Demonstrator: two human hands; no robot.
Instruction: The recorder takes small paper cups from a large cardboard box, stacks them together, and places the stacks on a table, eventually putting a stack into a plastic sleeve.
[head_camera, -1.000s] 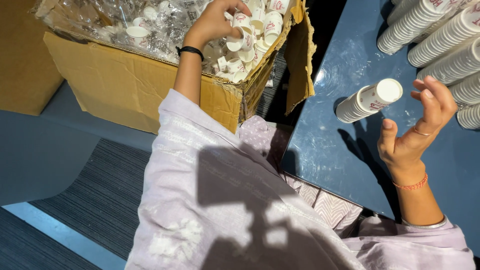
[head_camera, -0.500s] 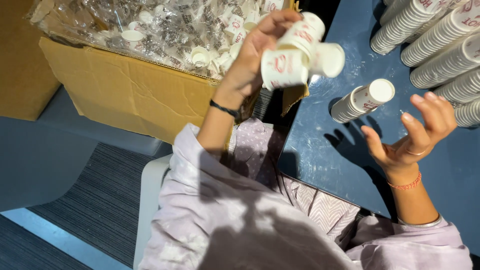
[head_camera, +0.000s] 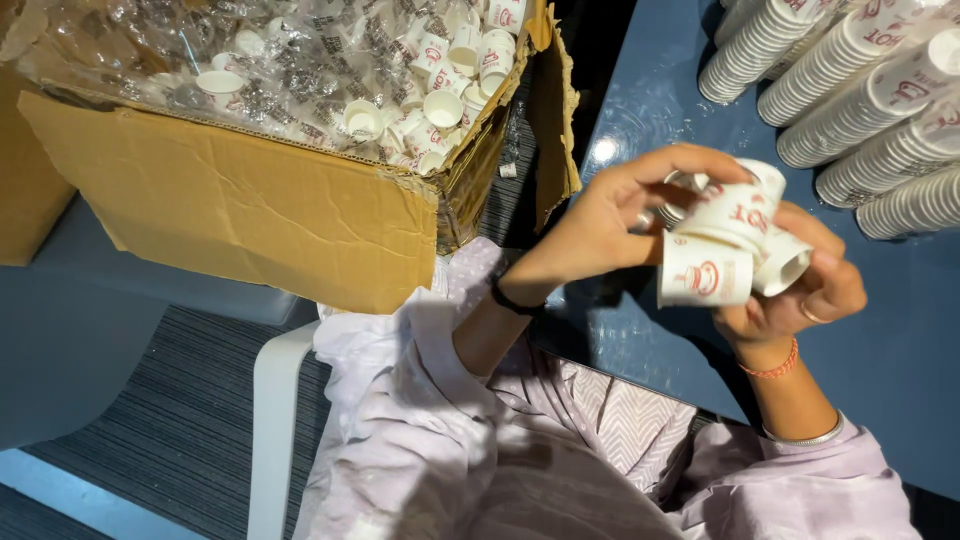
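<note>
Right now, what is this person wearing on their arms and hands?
Both arms come out of loose, pale lilac sleeves, pushed up on the left. The left hand has a black band at the wrist and a ring on one finger. The right hand has a red thread bracelet at the wrist, a thin silver bangle further up, and a ring.

Matt paper cups (head_camera: 705, 268), creased cardboard box (head_camera: 240, 205), glossy blue tabletop (head_camera: 660, 110).
</note>
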